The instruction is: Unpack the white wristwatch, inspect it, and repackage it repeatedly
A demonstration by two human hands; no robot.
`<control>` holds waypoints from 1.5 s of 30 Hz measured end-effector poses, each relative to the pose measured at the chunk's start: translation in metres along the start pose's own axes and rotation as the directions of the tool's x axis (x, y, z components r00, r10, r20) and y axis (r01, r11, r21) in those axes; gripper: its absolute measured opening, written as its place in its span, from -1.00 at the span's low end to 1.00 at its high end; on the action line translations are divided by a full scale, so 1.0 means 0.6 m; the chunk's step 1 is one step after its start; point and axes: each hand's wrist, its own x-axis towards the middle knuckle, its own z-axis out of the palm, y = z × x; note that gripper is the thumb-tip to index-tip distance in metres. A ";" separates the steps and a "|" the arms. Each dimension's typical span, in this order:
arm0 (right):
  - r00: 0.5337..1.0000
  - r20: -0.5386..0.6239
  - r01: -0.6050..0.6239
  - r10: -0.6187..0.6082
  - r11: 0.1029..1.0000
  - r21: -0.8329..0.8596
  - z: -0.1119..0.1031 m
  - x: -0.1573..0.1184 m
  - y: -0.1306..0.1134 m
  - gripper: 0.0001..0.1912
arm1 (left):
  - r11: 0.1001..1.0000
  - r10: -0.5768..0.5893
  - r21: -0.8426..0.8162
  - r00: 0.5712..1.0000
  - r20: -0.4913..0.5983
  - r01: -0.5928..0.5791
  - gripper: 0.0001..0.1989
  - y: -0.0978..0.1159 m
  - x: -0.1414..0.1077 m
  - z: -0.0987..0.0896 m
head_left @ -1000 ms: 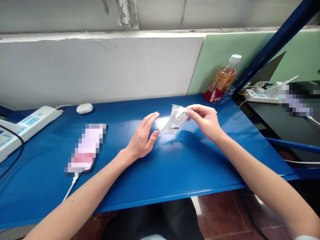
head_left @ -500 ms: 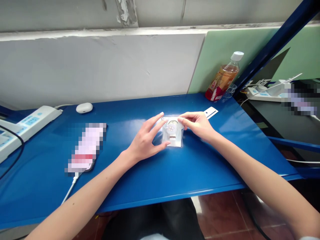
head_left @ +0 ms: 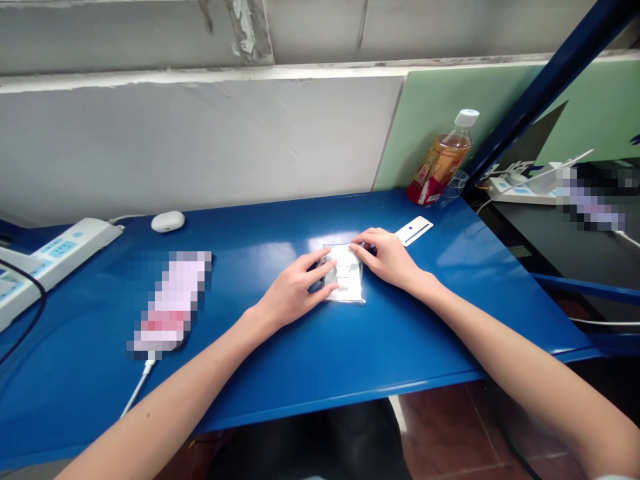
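Formerly raised, the clear packet (head_left: 351, 288) lies flat mid-frame, the left hand (head_left: 295, 287)'s spread fingers touching it; right hand (head_left: 385, 257) at its corner, grip unclear.

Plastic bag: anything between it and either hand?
Nothing visible. The left hand has its fingers at the left side of the plastic bag, the right hand at its upper right corner. The white card lies beyond the right hand.

Clear packet (head_left: 345, 288), seemingly flat, on blue tabletop (head_left: 300, 353)
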 end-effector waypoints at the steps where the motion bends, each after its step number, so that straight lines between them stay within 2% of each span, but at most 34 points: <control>1: 1.000 0.006 0.030 -0.030 0.999 -0.043 -0.002 0.000 0.001 -0.80 | 1.000 -0.001 0.007 1.000 0.003 0.001 -0.66 0.001 0.001 -0.001; 4: 0.989 0.030 0.148 -0.146 0.983 -0.109 -0.014 -0.002 0.003 -0.71 | 0.998 -0.006 0.055 1.000 -0.007 0.006 -0.67 0.004 0.004 -0.006; 7: 0.960 0.127 0.263 -0.249 0.959 -0.107 -0.027 -0.004 -0.002 -0.52 | 0.996 -0.006 0.094 0.999 -0.045 0.010 -0.69 0.005 0.006 -0.010; 11: 0.925 0.254 0.319 -0.282 0.940 -0.120 -0.026 -0.010 -0.009 -0.19 | 0.994 -0.013 0.104 0.997 -0.073 0.020 -0.76 0.001 0.006 -0.010; 14: 0.916 0.293 0.319 -0.275 0.941 -0.113 -0.018 -0.014 -0.009 -0.06 | 0.994 -0.029 0.107 0.996 -0.081 0.038 -0.81 0.000 0.006 -0.010; 23: 0.904 0.346 0.294 -0.250 0.952 -0.081 -0.018 -0.017 -0.007 -0.10 | 0.991 -0.119 0.056 0.990 -0.075 0.123 -0.87 0.002 0.008 -0.016; 34: 0.915 0.336 0.257 -0.225 0.965 -0.056 -0.014 -0.018 0.000 -0.04 | 0.988 -0.115 0.098 0.989 -0.094 0.124 -0.74 -0.007 0.006 -0.017; 37: 0.916 0.328 0.262 -0.232 0.964 -0.052 -0.020 -0.018 0.001 -0.02 | 0.980 -0.160 0.102 0.981 -0.112 0.171 -0.66 -0.006 0.007 -0.019; 39: 0.909 0.336 0.278 -0.245 0.959 -0.055 -0.028 -0.017 0.002 0.02 | 0.980 -0.162 0.103 0.983 -0.092 0.171 -0.52 -0.006 0.008 -0.022; 43: 0.895 0.371 0.292 -0.249 0.954 -0.064 -0.040 -0.014 0.002 0.16 | 0.994 -0.082 0.083 0.992 0.091 0.074 -0.12 -0.005 0.008 -0.027; 45: 0.885 0.393 0.294 -0.249 0.954 -0.057 -0.038 -0.015 0.002 0.20 | 0.997 -0.049 0.070 0.985 0.165 0.038 -0.06 -0.006 0.008 -0.026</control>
